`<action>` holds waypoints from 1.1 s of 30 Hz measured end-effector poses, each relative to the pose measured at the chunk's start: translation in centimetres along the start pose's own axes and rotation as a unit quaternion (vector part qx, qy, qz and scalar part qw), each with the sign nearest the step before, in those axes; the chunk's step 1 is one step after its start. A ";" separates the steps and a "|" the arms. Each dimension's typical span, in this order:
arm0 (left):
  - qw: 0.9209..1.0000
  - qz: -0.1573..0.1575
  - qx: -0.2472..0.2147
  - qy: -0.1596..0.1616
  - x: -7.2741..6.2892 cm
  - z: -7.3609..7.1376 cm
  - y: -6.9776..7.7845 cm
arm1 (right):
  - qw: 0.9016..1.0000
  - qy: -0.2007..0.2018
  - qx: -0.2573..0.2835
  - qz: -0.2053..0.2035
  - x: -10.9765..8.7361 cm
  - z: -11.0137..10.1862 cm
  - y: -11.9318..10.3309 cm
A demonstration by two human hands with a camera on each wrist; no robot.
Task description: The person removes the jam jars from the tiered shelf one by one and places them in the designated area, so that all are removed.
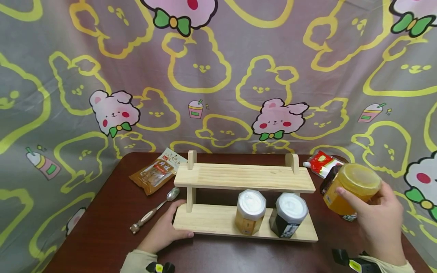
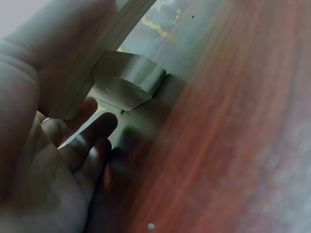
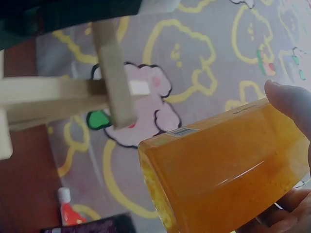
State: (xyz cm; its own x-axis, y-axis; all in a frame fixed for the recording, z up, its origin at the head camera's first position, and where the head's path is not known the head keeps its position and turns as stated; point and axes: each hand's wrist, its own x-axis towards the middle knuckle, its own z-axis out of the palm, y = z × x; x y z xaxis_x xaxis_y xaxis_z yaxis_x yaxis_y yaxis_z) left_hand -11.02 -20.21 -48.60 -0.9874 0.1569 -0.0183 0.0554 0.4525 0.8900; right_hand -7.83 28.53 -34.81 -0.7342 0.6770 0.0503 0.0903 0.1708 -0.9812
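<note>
Two hands are occupied: the left hand (image 1: 167,229) clasps a pale two-tier wooden shelf (image 1: 244,177) by the left end of its lower board (image 1: 211,219), while the right hand (image 1: 384,220) grips a translucent amber many-sided jar (image 1: 353,187), tilted above the dark reddish-brown tabletop (image 1: 112,201), right of the shelf. Good handling likely means firm, even finger pressure, a braced shelf, and clearance from the silver-lidded brown jar (image 1: 250,212) and silver-lidded black jar (image 1: 289,215).

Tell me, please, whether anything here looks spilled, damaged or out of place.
Nothing looks spilled or damaged. Mildly odd: the brown jar and black jar stand close to the front edge of the lower shelf. The amber jar is tilted, but the right hand holds it.
</note>
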 end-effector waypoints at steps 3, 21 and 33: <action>1.000 -0.001 0.003 0.000 0.0 0.0 0.0 | 0.998 0.000 -0.067 0.000 0.2 -0.5 0.8; 1.000 0.003 -0.002 -0.001 0.1 0.1 0.2 | 0.983 -0.019 -0.184 -0.017 0.5 -3.3 4.5; 1.000 0.000 0.005 0.005 0.0 0.0 -0.1 | 0.971 -0.065 -0.229 -0.030 1.1 -3.5 6.4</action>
State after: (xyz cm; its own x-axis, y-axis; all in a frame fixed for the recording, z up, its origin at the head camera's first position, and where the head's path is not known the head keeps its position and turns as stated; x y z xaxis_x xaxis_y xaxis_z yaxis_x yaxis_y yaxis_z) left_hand -10.99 -20.23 -48.69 -0.9889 0.1482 -0.0132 0.0572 0.4604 0.8859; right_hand -5.69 32.88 -40.43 -0.8237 0.5646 0.0524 0.3115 0.5278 -0.7902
